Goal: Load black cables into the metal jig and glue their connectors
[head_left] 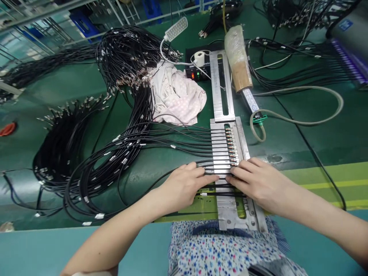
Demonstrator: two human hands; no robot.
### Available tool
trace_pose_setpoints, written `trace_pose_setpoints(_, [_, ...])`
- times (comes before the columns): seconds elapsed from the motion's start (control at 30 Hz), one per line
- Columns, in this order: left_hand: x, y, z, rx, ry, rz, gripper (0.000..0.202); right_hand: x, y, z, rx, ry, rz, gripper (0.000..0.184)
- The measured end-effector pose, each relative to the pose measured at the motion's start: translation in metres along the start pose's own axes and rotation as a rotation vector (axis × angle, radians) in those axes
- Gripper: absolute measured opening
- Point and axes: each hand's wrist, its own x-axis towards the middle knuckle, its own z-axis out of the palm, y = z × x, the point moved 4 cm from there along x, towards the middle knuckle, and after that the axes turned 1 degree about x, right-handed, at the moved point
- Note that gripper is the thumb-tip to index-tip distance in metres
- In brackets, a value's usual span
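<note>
A slotted metal fixture lies lengthwise before me, its near end over the table edge. Several black cables lie side by side across it, their bare metal connector ends lined up along the slot. My left hand is closed around a black cable at the fixture's left edge, index finger stretched along it. Opposite, my right hand pinches the same row near a cable's end, thumb and fingertips on the metal. The exact cable ends under my right fingers are hidden.
Bundled black cables fill the left side, beside a crumpled pale cloth. A second slotted metal plate continues beyond the fixture. To its right lie a wrapped tool with a hose; a small lamp stands behind.
</note>
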Motion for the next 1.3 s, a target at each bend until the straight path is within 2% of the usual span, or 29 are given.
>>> trace_pose_setpoints(0.07, [-0.001, 0.004, 0.005, 0.074, 0.019, 0.007, 0.054, 0.002, -0.003, 0.001, -0.013, -0.017, -0.011, 0.024])
trace_pose_setpoints(0.23, [-0.003, 0.015, 0.009, 0.229, 0.054, 0.004, 0.043, 0.007, -0.011, 0.002, -0.020, -0.029, 0.004, 0.018])
trace_pose_setpoints(0.37, [-0.002, 0.012, 0.004, 0.208, 0.114, 0.013, 0.040, 0.003, -0.001, 0.005, 0.087, 0.000, 0.079, 0.025])
trace_pose_setpoints(0.43, [-0.001, 0.008, -0.001, 0.134, 0.168, 0.001, 0.032, -0.003, 0.007, 0.004, 0.196, 0.056, 0.106, 0.035])
trace_pose_setpoints(0.53, [0.004, 0.009, -0.004, 0.072, 0.210, -0.001, 0.019, -0.017, 0.019, -0.006, 0.337, 0.208, 0.183, 0.044])
trace_pose_setpoints(0.67, [0.017, 0.026, 0.003, 0.179, 0.185, 0.067, 0.018, -0.037, 0.026, -0.022, 0.437, 0.339, 0.343, 0.040])
trace_pose_setpoints(0.8, [0.024, 0.034, 0.005, 0.162, 0.149, 0.010, 0.015, -0.049, 0.023, -0.026, 0.463, 0.356, 0.370, 0.036])
trace_pose_setpoints(0.97, [0.007, 0.024, -0.010, 0.069, 0.079, -0.132, 0.016, -0.061, 0.025, -0.022, 0.468, 0.356, 0.402, 0.035])
trace_pose_setpoints(1.07, [-0.010, 0.018, -0.017, 0.127, 0.104, -0.168, 0.017, -0.065, 0.025, -0.020, 0.474, 0.359, 0.389, 0.034])
trace_pose_setpoints(1.3, [-0.037, 0.019, -0.014, 0.327, 0.190, -0.186, 0.018, -0.057, 0.021, -0.015, 0.478, 0.310, 0.360, 0.033])
